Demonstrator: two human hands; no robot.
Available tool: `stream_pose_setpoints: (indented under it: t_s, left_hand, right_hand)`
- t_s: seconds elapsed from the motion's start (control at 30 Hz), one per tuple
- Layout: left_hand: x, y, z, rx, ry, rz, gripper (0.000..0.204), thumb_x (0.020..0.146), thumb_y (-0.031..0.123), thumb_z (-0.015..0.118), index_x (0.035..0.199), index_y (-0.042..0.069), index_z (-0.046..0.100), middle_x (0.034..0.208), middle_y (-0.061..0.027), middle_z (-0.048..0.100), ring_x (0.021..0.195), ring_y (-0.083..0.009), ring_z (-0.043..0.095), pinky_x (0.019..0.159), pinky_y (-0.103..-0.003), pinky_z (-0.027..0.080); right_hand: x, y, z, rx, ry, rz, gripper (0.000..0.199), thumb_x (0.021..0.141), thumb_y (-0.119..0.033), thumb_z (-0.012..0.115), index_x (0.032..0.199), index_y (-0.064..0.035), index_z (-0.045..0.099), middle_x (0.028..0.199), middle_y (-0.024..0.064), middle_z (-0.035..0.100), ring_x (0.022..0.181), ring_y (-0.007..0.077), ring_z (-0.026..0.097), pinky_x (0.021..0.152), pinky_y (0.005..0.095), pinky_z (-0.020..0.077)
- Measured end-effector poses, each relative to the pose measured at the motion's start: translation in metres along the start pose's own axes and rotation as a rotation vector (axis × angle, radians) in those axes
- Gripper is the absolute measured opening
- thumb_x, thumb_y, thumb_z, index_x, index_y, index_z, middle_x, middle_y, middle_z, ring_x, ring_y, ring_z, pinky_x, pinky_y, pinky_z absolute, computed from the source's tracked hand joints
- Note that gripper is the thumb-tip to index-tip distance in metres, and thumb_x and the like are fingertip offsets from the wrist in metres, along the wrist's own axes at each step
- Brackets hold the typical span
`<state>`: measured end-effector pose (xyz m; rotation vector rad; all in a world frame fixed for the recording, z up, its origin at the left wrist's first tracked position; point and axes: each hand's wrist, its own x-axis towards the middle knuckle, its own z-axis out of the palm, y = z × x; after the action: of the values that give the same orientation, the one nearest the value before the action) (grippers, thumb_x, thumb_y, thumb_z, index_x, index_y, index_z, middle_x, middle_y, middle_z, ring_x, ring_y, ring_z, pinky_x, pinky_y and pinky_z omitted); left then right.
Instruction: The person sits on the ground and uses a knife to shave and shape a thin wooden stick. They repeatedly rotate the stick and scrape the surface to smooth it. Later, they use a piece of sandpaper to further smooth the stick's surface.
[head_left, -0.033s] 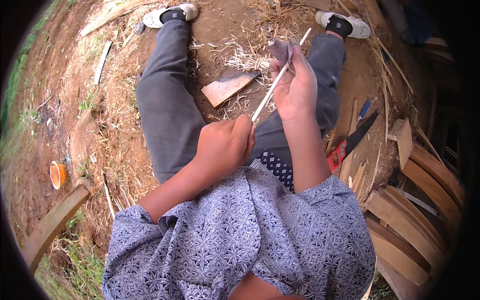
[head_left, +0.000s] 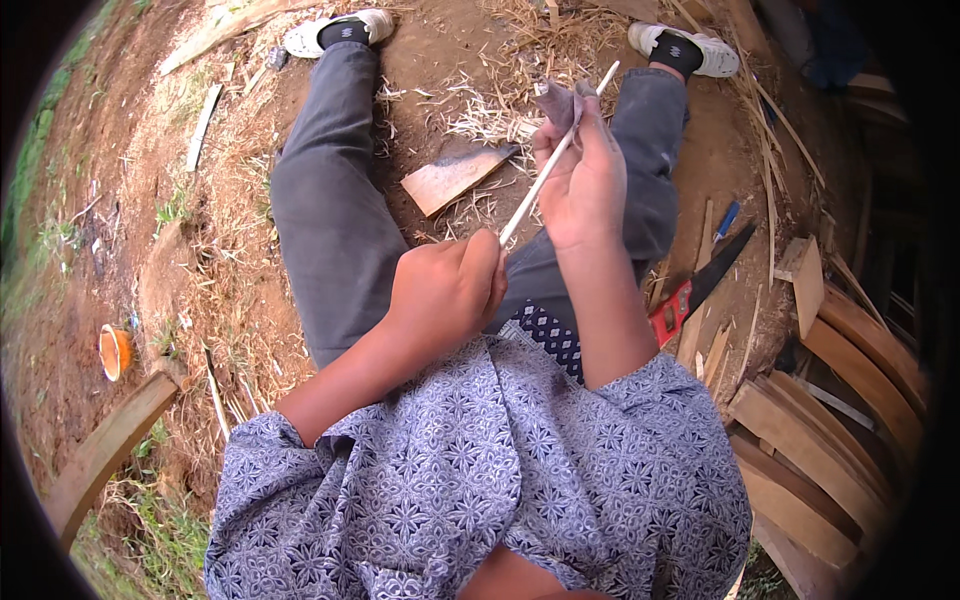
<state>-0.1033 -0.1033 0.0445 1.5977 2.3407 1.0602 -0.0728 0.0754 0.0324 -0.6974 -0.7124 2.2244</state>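
A thin, pale wooden stick slants up and to the right in front of me. My left hand is closed in a fist around its near end, hiding that end. Farther up, my right hand pinches a folded, greyish-purple piece of sandpaper against the stick, between thumb and fingers. The stick's far tip sticks out past the thumb. Both forearms rest close to my body, above my spread legs.
Between my legs lies a wedge-shaped wood offcut among shavings. To the right are a red-handled saw, a blue slim tool and stacked curved boards. An orange cup-like object and a curved plank are at left.
My right hand, with the sandpaper, has shifted very slightly left. Both hands keep their hold on the stick, and the rest looks the same.
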Motion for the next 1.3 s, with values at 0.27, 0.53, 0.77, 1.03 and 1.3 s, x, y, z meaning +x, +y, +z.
stream_pose_setpoints:
  t_s: [0.27,0.53,0.77,1.03,1.3]
  left_hand:
    - [-0.008,0.007,0.004,-0.059,-0.061,-0.014,0.019,0.088,0.008,0.062,0.079,0.005,0.046,0.057,-0.0125,0.051,0.049,-0.0339,0.055,0.048,-0.046,0.044]
    - [0.012,-0.004,-0.001,0.02,-0.003,-0.016,0.017,0.089,0.009,0.061,0.079,0.004,0.048,0.058,-0.0119,0.052,0.051,-0.0333,0.056,0.047,-0.044,0.044]
    - [0.028,-0.014,0.003,0.018,0.072,0.006,0.019,0.088,0.008,0.063,0.079,0.005,0.047,0.056,-0.0116,0.051,0.049,-0.0335,0.056,0.047,-0.045,0.044]
    - [0.032,-0.021,0.003,0.056,0.067,0.012,0.019,0.088,0.01,0.064,0.079,0.006,0.047,0.057,-0.0117,0.051,0.049,-0.0315,0.057,0.047,-0.045,0.044]
    - [0.029,-0.022,-0.004,0.073,0.067,0.007,0.019,0.089,0.008,0.061,0.078,0.006,0.047,0.055,-0.0111,0.05,0.048,-0.0321,0.055,0.046,-0.045,0.043]
  right_hand:
    - [0.025,-0.011,0.002,-0.02,0.083,-0.075,0.025,0.102,-0.019,0.057,0.12,-0.0031,0.061,0.1,0.0052,0.069,0.086,0.0156,0.065,0.082,0.0281,0.0509]
    - [0.007,0.001,0.004,-0.07,0.097,0.006,0.019,0.102,-0.016,0.057,0.116,-0.004,0.064,0.105,0.0081,0.07,0.091,0.013,0.065,0.082,0.0275,0.0519]
    - [-0.04,0.021,0.011,-0.118,0.021,0.13,0.023,0.103,-0.02,0.058,0.12,-0.006,0.064,0.107,0.0045,0.07,0.096,0.0131,0.065,0.085,0.0297,0.0504]
    - [-0.047,0.031,0.024,-0.089,0.146,0.096,0.023,0.102,-0.02,0.058,0.117,-0.0032,0.063,0.104,0.0061,0.07,0.093,0.013,0.065,0.084,0.0285,0.0505]
    - [-0.047,0.033,0.013,-0.031,0.019,0.138,0.023,0.103,-0.015,0.055,0.121,-0.0036,0.063,0.106,0.0058,0.069,0.099,0.0159,0.065,0.084,0.0304,0.0502]
